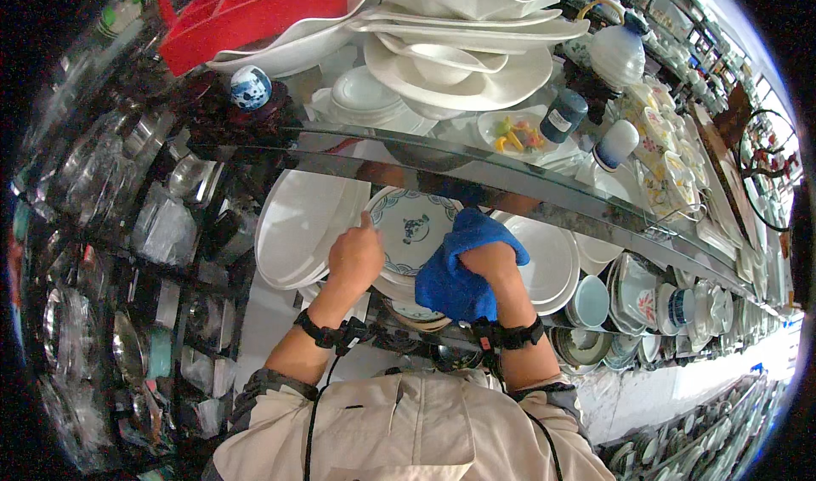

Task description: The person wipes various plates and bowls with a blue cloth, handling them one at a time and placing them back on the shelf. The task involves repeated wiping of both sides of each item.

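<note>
Before me on a shelf lies a round white plate [414, 226] with a blue-green patterned rim and a small motif in its middle. My left hand [357, 255] is at the plate's left edge, one finger pointing up along the rim; whether it grips the rim is hard to see. A blue cloth [456, 283] is bunched in my right hand [491, 259] and lies over the right side of the plate. To the left stand white oval plates [306, 226], stacked and tilted. White round plates [542, 261] are stacked to the right.
A glass shelf edge [446, 156] runs just above my hands. On top stand wavy white dishes [459, 35], a red divided tray [255, 16], a blue-and-white ball [250, 88] and a dark cylindrical jar [563, 116]. Wrapped metalware [166, 226] fills shelves at left; bowls [588, 301] stand right.
</note>
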Action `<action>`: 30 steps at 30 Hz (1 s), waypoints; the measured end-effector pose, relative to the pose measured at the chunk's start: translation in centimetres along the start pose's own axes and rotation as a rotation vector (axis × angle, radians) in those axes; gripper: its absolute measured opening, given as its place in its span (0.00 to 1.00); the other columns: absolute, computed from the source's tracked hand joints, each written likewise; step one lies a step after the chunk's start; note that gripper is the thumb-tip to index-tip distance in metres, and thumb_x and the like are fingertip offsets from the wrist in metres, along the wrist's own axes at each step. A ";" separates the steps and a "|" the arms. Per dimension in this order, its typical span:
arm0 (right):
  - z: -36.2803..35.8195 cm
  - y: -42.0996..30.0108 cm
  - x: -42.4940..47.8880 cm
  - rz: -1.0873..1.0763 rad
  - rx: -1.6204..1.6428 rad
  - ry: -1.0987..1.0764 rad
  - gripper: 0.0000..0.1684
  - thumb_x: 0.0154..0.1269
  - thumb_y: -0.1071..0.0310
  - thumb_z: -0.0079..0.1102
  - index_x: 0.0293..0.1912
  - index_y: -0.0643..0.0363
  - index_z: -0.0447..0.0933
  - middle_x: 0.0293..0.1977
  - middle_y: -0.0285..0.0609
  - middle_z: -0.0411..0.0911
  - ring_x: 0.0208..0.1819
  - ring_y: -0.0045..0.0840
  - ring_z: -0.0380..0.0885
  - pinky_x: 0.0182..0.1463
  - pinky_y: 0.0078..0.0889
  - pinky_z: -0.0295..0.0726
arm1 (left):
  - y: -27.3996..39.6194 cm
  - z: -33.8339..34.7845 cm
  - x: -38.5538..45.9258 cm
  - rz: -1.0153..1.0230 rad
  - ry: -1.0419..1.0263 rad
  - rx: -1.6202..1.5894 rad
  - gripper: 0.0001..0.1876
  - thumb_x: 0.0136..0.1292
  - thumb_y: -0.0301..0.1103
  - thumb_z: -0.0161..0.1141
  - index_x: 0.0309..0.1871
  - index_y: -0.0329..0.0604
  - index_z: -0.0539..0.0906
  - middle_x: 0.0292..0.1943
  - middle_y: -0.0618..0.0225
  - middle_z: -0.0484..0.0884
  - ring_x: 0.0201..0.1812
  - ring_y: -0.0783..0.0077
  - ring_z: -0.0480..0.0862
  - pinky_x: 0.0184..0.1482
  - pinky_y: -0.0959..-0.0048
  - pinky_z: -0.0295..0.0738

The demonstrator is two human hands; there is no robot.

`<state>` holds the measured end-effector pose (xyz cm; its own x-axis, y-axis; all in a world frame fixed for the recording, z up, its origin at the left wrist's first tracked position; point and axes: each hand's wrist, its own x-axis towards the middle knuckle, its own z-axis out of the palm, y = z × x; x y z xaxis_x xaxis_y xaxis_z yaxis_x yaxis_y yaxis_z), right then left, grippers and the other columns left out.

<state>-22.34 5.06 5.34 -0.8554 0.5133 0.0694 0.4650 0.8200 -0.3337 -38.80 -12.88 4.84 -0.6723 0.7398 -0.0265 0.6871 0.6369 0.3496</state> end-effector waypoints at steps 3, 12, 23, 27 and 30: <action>-0.6 -0.4 0.2 -0.005 0.004 -0.010 0.21 0.66 0.56 0.53 0.48 0.59 0.82 0.50 0.58 0.82 0.52 0.52 0.82 0.57 0.50 0.80 | -0.1 0.5 0.2 0.008 0.004 0.052 0.27 0.67 0.31 0.55 0.66 0.20 0.70 0.35 0.39 0.86 0.39 0.41 0.88 0.44 0.50 0.84; 0.6 0.1 0.3 -0.054 -0.039 0.063 0.19 0.63 0.56 0.54 0.45 0.58 0.84 0.44 0.55 0.85 0.47 0.49 0.85 0.53 0.48 0.83 | -0.2 0.9 0.3 0.045 -0.003 0.069 0.28 0.63 0.25 0.53 0.65 0.15 0.69 0.36 0.37 0.86 0.40 0.42 0.89 0.43 0.52 0.85; 1.4 0.3 -0.1 -0.092 -0.098 0.158 0.16 0.60 0.59 0.58 0.42 0.58 0.83 0.43 0.55 0.84 0.46 0.48 0.84 0.51 0.47 0.82 | 0.4 0.5 -0.1 0.007 -0.019 0.094 0.30 0.66 0.29 0.53 0.68 0.18 0.67 0.36 0.39 0.87 0.40 0.43 0.89 0.44 0.52 0.84; 1.4 1.3 -1.2 -0.185 -0.064 0.231 0.15 0.62 0.60 0.59 0.46 0.55 0.83 0.47 0.54 0.83 0.48 0.50 0.82 0.50 0.47 0.81 | 0.5 0.2 -1.0 -0.014 0.019 0.042 0.32 0.69 0.38 0.55 0.69 0.22 0.66 0.36 0.42 0.87 0.40 0.43 0.89 0.43 0.51 0.83; 0.7 1.9 -2.1 -0.238 -0.061 0.194 0.15 0.61 0.60 0.61 0.46 0.52 0.84 0.48 0.52 0.82 0.49 0.50 0.81 0.52 0.46 0.80 | 0.3 0.3 -1.4 -0.038 0.036 0.009 0.35 0.70 0.44 0.57 0.70 0.24 0.66 0.38 0.41 0.87 0.41 0.43 0.88 0.44 0.50 0.83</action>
<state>-19.82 5.35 3.87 -0.8851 0.3393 0.3185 0.2751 0.9335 -0.2301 -37.59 -13.65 4.71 -0.7070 0.7072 -0.0054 0.6636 0.6661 0.3404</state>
